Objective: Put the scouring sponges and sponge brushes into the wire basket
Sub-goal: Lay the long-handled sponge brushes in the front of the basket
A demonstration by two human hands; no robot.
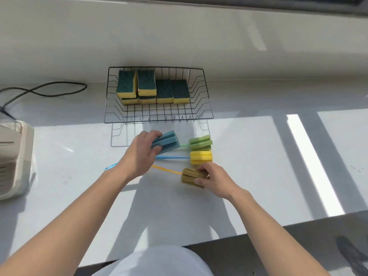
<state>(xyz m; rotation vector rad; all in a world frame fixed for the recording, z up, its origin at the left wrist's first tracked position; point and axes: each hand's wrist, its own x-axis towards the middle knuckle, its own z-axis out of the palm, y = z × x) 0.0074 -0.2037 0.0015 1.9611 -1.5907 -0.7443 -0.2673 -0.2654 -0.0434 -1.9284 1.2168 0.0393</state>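
Note:
A black wire basket (pixel 207 108) stands at the back of the white counter and holds several green-and-yellow scouring sponges (pixel 146 84). In front of it lie sponge brushes. My left hand (pixel 139 156) grips the blue sponge brush (pixel 168 141) by its foam head. My right hand (pixel 214 179) is closed on the olive-yellow sponge brush (pixel 190 176), whose orange handle runs left. Between them the green sponge brush (pixel 200 142) and the yellow sponge brush (pixel 201 157) with a blue handle rest on the counter.
A beige appliance (pixel 14 158) sits at the left edge, with a black cable (pixel 49 90) looping behind it. The wall rises just behind the basket. The counter's front edge (pixel 278 228) runs diagonally at lower right.

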